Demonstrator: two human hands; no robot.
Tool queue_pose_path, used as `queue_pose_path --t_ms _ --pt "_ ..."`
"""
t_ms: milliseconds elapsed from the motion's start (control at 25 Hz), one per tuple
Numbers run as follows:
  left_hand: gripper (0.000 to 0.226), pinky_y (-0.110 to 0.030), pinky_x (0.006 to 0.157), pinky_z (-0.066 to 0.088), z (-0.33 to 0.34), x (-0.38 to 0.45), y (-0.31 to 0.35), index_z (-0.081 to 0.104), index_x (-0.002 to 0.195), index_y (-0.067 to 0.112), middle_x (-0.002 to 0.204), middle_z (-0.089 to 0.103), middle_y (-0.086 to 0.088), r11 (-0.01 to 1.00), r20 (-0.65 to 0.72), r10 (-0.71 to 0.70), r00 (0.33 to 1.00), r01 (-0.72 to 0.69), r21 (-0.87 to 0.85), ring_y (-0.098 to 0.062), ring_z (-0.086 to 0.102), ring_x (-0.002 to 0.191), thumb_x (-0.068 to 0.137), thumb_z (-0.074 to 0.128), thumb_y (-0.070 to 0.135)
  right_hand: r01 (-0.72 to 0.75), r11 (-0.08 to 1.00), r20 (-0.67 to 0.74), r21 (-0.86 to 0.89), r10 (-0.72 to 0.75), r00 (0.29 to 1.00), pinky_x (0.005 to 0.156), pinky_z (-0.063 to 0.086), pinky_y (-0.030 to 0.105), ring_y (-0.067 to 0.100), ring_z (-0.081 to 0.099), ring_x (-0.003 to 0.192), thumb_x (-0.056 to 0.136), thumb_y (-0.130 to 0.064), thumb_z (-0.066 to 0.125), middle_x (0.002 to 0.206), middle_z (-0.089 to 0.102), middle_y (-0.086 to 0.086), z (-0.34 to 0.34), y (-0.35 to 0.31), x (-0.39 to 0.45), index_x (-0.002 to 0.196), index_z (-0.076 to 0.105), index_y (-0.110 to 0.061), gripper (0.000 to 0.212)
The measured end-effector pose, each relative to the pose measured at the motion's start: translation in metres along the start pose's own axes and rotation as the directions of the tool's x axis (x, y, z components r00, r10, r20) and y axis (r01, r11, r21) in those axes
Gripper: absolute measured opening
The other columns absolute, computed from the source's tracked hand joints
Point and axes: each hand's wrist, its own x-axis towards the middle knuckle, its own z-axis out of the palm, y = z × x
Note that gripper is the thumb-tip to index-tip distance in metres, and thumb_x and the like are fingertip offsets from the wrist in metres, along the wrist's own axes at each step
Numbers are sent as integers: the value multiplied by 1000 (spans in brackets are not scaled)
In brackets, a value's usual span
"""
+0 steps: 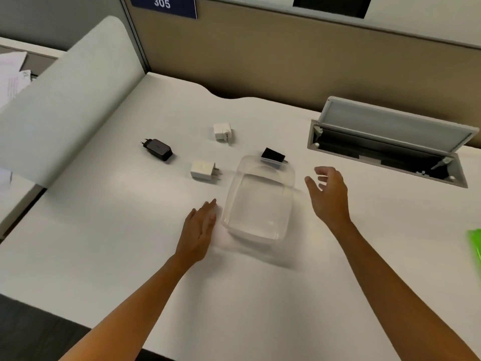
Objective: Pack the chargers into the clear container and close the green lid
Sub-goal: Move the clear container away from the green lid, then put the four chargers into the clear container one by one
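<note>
The clear container [260,199] sits open and empty on the white desk [130,243]. My left hand [199,230] lies flat at its left rim, fingers apart, holding nothing. To the container's right hovers my right hand [329,194], fingers spread, empty. A black charger [158,149] lies at the left. One white charger [222,131] lies farther back, another white charger [204,171] just left of the container. A small black charger [273,155] rests behind the container's far rim. The green lid [475,248] shows at the right frame edge.
An open cable hatch [390,147] with a raised grey flap is sunk into the desk at the back right. A pale divider panel [65,100] stands along the left. A tan partition wall [286,53] runs behind the desk.
</note>
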Motion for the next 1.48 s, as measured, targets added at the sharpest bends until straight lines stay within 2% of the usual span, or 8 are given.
queue_pose_path --t_ms 160,320,560,840,1040,1160,1280,1480 --pt "78 -37 127 3 0 -9 -22 19 157 31 162 22 18 908 64 187 980 -197 371 1 10 152 93 29 74 96 995 95 -40 -92 991 83 48 19 13 59 102 92 -21 64 116 64 2 15 -19 62 119 61 -10 29" --pt "93 -43 127 5 6 -5 -19 18 158 28 163 27 10 870 50 197 979 -198 453 -3 13 153 85 38 82 -3 996 286 -86 28 958 63 44 15 15 62 95 86 -25 73 105 67 -1 44 -31 120 118 63 -12 36" --pt "92 -46 126 10 8 -4 -19 25 156 25 162 30 10 863 26 216 976 -204 463 -3 14 153 85 40 82 376 796 633 -475 11 774 88 46 32 27 58 112 86 -30 71 129 60 8 92 -26 161 129 56 -14 48" --pt "89 -47 125 13 5 -6 -15 32 154 24 161 33 9 870 16 221 975 -205 448 -4 16 152 86 42 79 414 719 610 -558 18 792 88 50 38 32 60 108 83 -30 73 123 62 15 89 -20 173 123 62 -10 47" --pt "96 -48 125 13 4 -7 -14 21 157 23 163 28 8 887 15 224 974 -210 410 -7 17 153 83 44 80 206 939 426 -276 -73 902 87 55 41 32 66 97 88 -32 71 125 57 15 47 -37 156 129 57 -9 49" --pt "111 -43 127 3 3 -8 -14 10 159 18 168 15 5 879 -32 318 947 -282 385 -14 13 155 78 55 77 175 976 396 -132 -110 912 79 57 30 14 70 85 85 -38 72 114 59 -1 11 -55 116 123 61 -22 43" --pt "116 -46 126 6 3 -11 -15 10 159 14 168 12 -1 846 -49 437 898 -391 363 -22 14 155 76 64 72 361 888 475 -285 -197 858 66 45 13 -1 63 78 68 -45 84 90 65 -15 -4 -72 63 102 70 -33 39" --pt "99 -54 123 17 8 -11 -18 13 159 26 168 13 -6 727 26 578 816 -529 437 -27 18 154 83 61 66 549 694 732 -466 -45 680 63 53 31 18 60 71 57 -35 80 79 63 0 43 -72 -9 80 69 -15 33"
